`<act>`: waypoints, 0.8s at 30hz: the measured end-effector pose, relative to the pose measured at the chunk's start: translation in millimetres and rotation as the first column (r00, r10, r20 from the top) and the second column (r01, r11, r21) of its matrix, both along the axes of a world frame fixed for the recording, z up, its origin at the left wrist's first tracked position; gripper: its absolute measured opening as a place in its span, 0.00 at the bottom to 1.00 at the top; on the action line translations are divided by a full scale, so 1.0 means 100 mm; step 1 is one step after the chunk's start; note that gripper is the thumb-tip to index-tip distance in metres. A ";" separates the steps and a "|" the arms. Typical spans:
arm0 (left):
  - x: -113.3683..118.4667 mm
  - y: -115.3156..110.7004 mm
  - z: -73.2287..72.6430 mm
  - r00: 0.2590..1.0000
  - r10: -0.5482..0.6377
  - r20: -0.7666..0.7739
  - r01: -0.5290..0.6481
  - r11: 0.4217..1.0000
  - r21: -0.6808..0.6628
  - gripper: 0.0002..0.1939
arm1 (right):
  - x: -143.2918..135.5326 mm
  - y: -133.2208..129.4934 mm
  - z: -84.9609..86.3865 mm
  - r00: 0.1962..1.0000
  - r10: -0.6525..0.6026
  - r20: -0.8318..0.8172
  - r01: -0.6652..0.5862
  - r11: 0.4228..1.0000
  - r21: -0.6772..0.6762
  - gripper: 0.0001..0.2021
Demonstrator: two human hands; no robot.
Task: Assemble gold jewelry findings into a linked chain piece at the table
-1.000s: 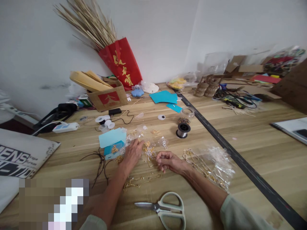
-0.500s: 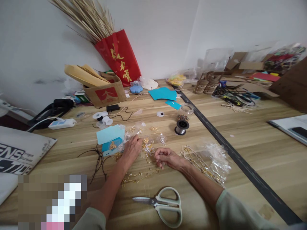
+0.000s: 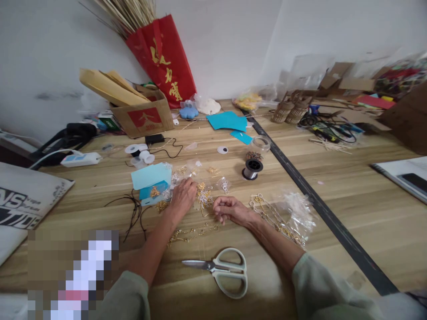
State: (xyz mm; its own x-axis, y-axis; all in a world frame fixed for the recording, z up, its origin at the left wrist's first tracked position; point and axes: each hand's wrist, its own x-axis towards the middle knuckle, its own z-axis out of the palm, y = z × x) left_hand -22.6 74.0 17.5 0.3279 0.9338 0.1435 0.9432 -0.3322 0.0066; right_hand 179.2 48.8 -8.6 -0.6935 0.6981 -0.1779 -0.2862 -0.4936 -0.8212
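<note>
My left hand [image 3: 183, 194] rests at the left edge of a pile of gold and silver beads [image 3: 203, 194], back of the hand up. Its fingertips are bent down among small clear bags, and whatever they pinch is hidden. Just right of the pile, my right hand [image 3: 230, 209] lies on its side with thumb and fingers curled together; anything in the pinch is too small to make out. A gold chain [image 3: 193, 234] lies in front of both hands. White-handled scissors [image 3: 230, 272] lie nearer me. More gold and silver chains [image 3: 271, 218] lie beside my right wrist.
Behind the hands stand a wire spool [image 3: 252, 169] and a clear jar [image 3: 260, 146] of beads. Blue cards [image 3: 151, 178] and black cords [image 3: 133, 213] lie left. A cardboard box [image 3: 143, 116] and red bag [image 3: 167, 62] stand at the back; a dark strip [image 3: 316, 202] crosses the right.
The view has shifted, so the table's things sit slightly higher in the picture. Both hands keep nearly the same place and pose by the bead pile.
</note>
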 end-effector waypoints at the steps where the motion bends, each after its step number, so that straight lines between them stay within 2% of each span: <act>1: 0.00 0.00 0.00 1.000 0.000 0.002 0.000 1.000 -0.002 0.13 | 0.00 0.00 0.00 1.000 -0.001 0.003 0.001 1.000 -0.003 0.12; 13: -0.02 0.09 -0.08 1.000 0.001 -0.022 -0.001 1.000 0.016 0.15 | 0.00 0.00 0.00 1.000 -0.003 0.006 0.003 1.000 0.007 0.12; 19: -0.03 0.12 -0.05 0.998 -0.056 -0.030 0.054 0.998 -0.040 0.16 | 0.00 0.00 0.01 1.000 -0.010 0.007 0.010 1.000 0.007 0.12; 24: 0.02 0.12 0.01 0.996 -0.032 -0.078 0.027 0.997 -0.069 0.15 | 0.00 -0.01 0.02 1.000 -0.014 0.011 0.014 1.000 0.014 0.12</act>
State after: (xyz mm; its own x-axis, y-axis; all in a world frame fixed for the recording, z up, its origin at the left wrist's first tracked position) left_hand -20.7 86.2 18.0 0.3631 0.9303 0.0525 0.9315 -0.3611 -0.0440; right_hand 178.7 47.6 -6.4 -0.6820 0.7100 -0.1757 -0.2836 -0.4781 -0.8313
